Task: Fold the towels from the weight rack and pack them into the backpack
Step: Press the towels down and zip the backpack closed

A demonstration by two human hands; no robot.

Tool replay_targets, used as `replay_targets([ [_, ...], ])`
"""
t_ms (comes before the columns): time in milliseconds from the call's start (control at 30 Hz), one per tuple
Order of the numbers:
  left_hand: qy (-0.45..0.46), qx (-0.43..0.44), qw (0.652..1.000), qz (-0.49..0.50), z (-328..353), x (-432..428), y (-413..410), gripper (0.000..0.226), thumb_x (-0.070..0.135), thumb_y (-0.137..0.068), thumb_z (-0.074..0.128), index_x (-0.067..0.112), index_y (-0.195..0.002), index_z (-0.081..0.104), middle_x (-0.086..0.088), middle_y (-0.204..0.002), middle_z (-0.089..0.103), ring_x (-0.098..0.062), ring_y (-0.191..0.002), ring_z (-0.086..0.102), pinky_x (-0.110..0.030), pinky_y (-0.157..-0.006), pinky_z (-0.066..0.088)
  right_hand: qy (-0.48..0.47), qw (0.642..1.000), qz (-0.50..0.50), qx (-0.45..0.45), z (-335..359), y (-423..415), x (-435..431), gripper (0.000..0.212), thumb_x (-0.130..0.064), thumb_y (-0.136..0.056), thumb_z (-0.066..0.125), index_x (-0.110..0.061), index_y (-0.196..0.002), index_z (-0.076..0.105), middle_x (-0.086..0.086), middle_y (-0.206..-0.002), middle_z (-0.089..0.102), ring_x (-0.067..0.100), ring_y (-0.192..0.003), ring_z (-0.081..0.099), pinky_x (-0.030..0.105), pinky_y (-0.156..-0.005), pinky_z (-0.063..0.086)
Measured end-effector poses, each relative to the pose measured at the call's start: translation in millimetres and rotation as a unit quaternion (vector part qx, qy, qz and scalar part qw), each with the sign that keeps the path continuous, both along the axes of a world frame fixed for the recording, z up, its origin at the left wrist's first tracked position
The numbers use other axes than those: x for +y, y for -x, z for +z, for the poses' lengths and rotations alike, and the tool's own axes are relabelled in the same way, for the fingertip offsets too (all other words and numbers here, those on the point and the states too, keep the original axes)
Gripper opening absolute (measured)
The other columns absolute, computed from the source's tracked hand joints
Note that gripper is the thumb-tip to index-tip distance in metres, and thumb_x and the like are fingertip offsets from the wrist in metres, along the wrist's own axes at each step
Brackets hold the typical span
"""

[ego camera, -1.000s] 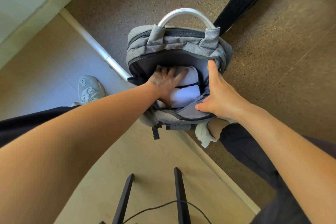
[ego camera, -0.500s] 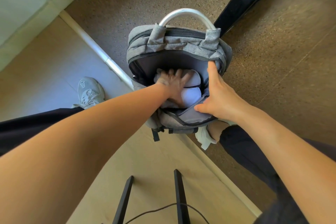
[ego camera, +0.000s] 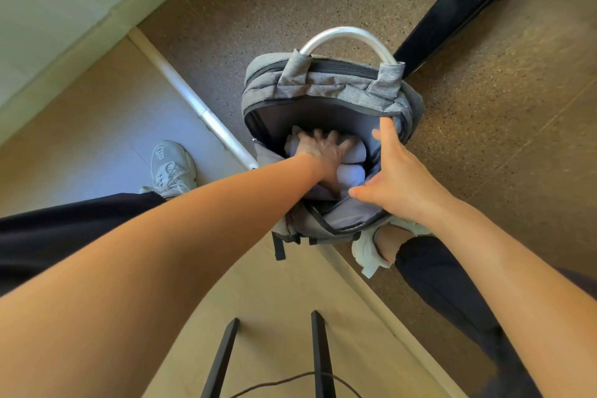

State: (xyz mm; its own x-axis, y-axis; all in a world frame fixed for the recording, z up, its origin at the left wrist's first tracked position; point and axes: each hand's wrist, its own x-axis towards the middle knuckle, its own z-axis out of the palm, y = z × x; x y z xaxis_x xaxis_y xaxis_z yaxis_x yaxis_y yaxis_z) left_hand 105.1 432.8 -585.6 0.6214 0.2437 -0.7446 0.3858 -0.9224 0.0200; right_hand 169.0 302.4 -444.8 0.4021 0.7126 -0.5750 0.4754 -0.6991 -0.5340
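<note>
A grey backpack point(ego camera: 326, 87) with a silver handle stands open on the floor between my feet. Folded white towels point(ego camera: 350, 176) lie inside its main compartment. My left hand point(ego camera: 323, 152) reaches into the opening with fingers spread and presses down on the towels. My right hand point(ego camera: 392, 176) is at the right edge of the opening, index finger straight up along the rim and thumb against the front flap, holding the bag open.
A black equipment leg point(ego camera: 478, 3) slants across the speckled floor behind the bag. A white floor strip point(ego camera: 193, 100) runs past the bag's left side. Two black bars point(ego camera: 319, 355) and a cable lie on the tan floor near me. My shoes point(ego camera: 172, 168) flank the bag.
My left hand has pushed deeper into the backpack, and the towels have sunk lower. My right hand stays at the rim.
</note>
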Motion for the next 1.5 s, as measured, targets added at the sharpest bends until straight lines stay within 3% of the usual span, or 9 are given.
replay_targets([
  [367,-0.003,-0.003,0.998,0.067,-10,16,31,0.131,0.007,-0.055,0.088,0.031,-0.159,0.011,-0.011,-0.144,0.041,-0.037,-0.128,0.049,-0.042,-0.086,0.052,0.001,1.000,-0.009,0.000,0,1,3,0.082,-0.024,-0.076,0.083,-0.030,-0.128,0.020,0.006,-0.148,0.039,0.036,-0.099,0.064,0.052,-0.092,0.050],
  [567,-0.010,0.012,0.998,0.069,5,12,24,0.115,0.032,-0.068,0.089,0.024,-0.159,0.018,-0.012,-0.148,0.037,-0.036,-0.137,0.040,-0.051,-0.107,0.038,0.015,1.000,-0.008,-0.009,5,2,9,0.073,-0.025,-0.080,0.081,-0.020,-0.126,0.024,0.012,-0.143,0.045,0.038,-0.099,0.063,0.051,-0.091,0.049],
  [700,0.134,-0.203,0.960,0.137,42,20,31,0.063,0.045,-0.088,0.071,0.024,-0.145,0.053,-0.004,-0.133,0.062,-0.029,-0.120,0.062,-0.041,-0.095,0.049,0.008,1.000,-0.019,-0.013,10,4,12,0.065,-0.026,-0.084,0.077,-0.019,-0.125,0.027,0.010,-0.138,0.051,0.034,-0.112,0.058,0.046,-0.090,0.048],
  [833,0.174,-0.376,0.897,0.157,99,31,65,0.019,0.030,-0.090,0.064,0.025,-0.106,0.074,0.016,-0.078,0.066,-0.013,-0.077,0.066,-0.033,-0.070,0.053,0.007,1.000,-0.011,-0.014,17,9,20,0.064,-0.033,-0.090,0.069,-0.018,-0.137,0.027,0.005,-0.132,0.056,0.032,-0.111,0.059,0.049,-0.092,0.048],
  [933,0.120,-0.374,0.906,0.159,122,54,102,0.015,0.031,-0.085,0.058,0.026,-0.091,0.071,0.019,-0.058,0.049,-0.013,-0.063,0.052,-0.033,-0.061,0.047,0.002,1.000,0.017,-0.006,25,19,31,0.075,-0.046,-0.093,0.062,-0.022,-0.154,0.024,-0.004,-0.120,0.063,0.025,-0.116,0.058,0.047,-0.098,0.047],
  [1067,0.085,-0.276,0.911,0.293,118,101,137,0.013,0.027,-0.089,0.058,0.019,-0.086,0.068,0.012,-0.064,0.058,-0.022,-0.068,0.057,-0.032,-0.060,0.042,0.037,0.994,0.103,0.019,35,42,47,0.076,-0.063,-0.090,0.056,-0.020,-0.150,0.037,-0.002,-0.121,0.065,0.025,-0.120,0.056,0.047,-0.099,0.047],
  [1200,0.236,-0.179,0.792,0.534,84,126,148,0.017,0.015,-0.103,0.053,0.009,-0.109,0.068,-0.004,-0.094,0.071,-0.019,-0.075,0.062,-0.027,-0.061,0.050,0.070,0.980,0.184,0.034,35,57,60,0.068,-0.058,-0.084,0.069,-0.017,-0.135,0.048,0.001,-0.109,0.063,0.024,-0.101,0.059,0.044,-0.084,0.051],
  [1333,0.304,-0.176,0.714,0.605,61,114,137,0.036,0.005,-0.103,0.048,0.013,-0.137,0.059,-0.002,-0.124,0.065,-0.018,-0.096,0.064,-0.039,-0.090,0.057,0.031,0.977,0.199,0.074,32,62,69,0.083,-0.023,-0.082,0.079,-0.029,-0.152,0.035,-0.004,-0.145,0.051,0.019,-0.128,0.051,0.036,-0.096,0.047],
  [1500,0.354,-0.188,0.672,0.623,52,97,127,0.040,0.000,-0.103,0.041,0.012,-0.138,0.054,-0.006,-0.126,0.065,-0.015,-0.092,0.064,-0.025,-0.072,0.058,-0.021,0.976,0.197,0.095,33,62,78,0.069,0.004,-0.084,0.062,-0.035,-0.140,0.053,-0.016,-0.111,0.055,-0.024,-0.072,0.048,0.006,-0.062,0.039],
])
